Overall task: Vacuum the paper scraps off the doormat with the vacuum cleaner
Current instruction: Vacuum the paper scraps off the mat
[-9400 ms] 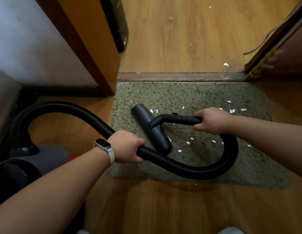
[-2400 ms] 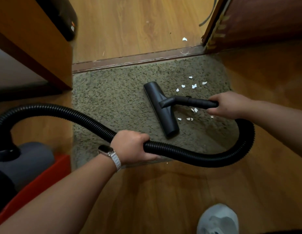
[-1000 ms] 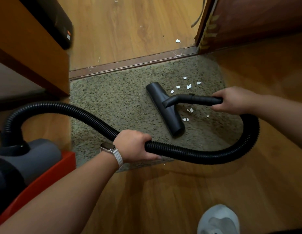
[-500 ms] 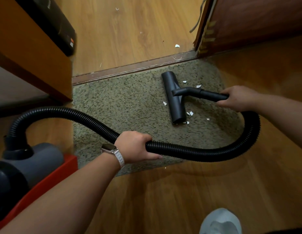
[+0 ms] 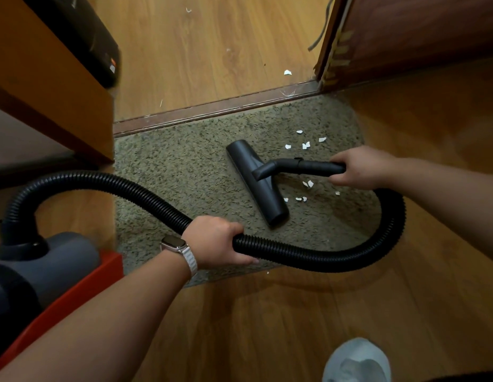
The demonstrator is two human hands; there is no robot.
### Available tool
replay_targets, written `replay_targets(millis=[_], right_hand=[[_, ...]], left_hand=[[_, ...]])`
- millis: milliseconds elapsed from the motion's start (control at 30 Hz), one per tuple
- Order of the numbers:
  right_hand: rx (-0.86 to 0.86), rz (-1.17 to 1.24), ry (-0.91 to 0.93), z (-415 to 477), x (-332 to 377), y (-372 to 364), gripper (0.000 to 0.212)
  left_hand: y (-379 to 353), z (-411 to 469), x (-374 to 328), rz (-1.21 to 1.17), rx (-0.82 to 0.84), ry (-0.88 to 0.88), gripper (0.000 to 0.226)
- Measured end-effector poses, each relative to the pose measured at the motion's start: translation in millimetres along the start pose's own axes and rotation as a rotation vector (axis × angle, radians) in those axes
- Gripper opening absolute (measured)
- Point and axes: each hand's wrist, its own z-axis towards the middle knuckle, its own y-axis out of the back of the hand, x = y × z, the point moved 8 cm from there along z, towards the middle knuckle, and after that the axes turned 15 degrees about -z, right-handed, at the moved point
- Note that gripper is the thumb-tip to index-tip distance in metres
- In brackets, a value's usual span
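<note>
On the doormat (image 5: 184,172), just ahead of the right hand's fingers, the black floor nozzle (image 5: 257,183) lay flat on the pile, its long body running diagonally from the far left to the near right. The right hand (image 5: 361,166) was wrapped around the rigid black tube (image 5: 303,168) that joins the nozzle at its middle; its fingers were curled and pressed together around the tube's rear end, knuckles up. Paper scraps (image 5: 306,145) sat in a loose cluster on the mat just beyond those fingers, on the far side of the tube, and a second small group of scraps (image 5: 308,184) lay just beneath and on the near side of the tube, between the fingers and the nozzle's near end. From behind the right hand the ribbed black hose (image 5: 322,257) looped out to the right, swung back along the near edge of the mat and passed through the left hand (image 5: 217,241). That hand's fingers were closed over the hose from above, held together, the thumb side toward the nozzle; a watch (image 5: 176,244) with a pale band sat on the wrist. Past the left fingers the hose arched up and over to the grey vacuum cleaner body (image 5: 44,257) at the left, which sat beside something red (image 5: 74,293). One lone scrap (image 5: 287,72) lay on the wooden floor (image 5: 212,51) beyond the door threshold (image 5: 212,108), well apart from both hands.
</note>
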Motion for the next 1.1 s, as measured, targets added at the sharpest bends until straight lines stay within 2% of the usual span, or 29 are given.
replay_targets(millis=[100, 300, 433, 633, 833, 967, 1100], right_hand=[[0.021, 0.047, -0.042, -7, -24, -7, 0.017], [0.02, 0.093, -0.125, -21, -66, -24, 0.025], [0.014, 0.08, -0.169, -30, -83, -30, 0.027], [0.017, 0.125, -0.099, -34, -64, -48, 0.018], [-0.037, 0.127, -0.071, -39, -60, -54, 0.027], [-0.055, 0.241, -0.055, -50, -54, -69, 0.035], [-0.062, 0.277, -0.051, -51, -60, -68, 0.03]], left_hand=[[1, 4, -2, -0.019, -0.028, 0.015, 0.07], [10, 18, -12, -0.036, -0.132, -0.027, 0.065], [9, 25, -19, -0.041, -0.145, -0.038, 0.064], [2, 24, -28, -0.031, -0.176, -0.102, 0.064], [-8, 18, -25, -0.03, -0.157, -0.09, 0.067], [-9, 15, -21, -0.019, -0.155, -0.115, 0.068], [-5, 18, -24, -0.024, -0.183, -0.127, 0.068]])
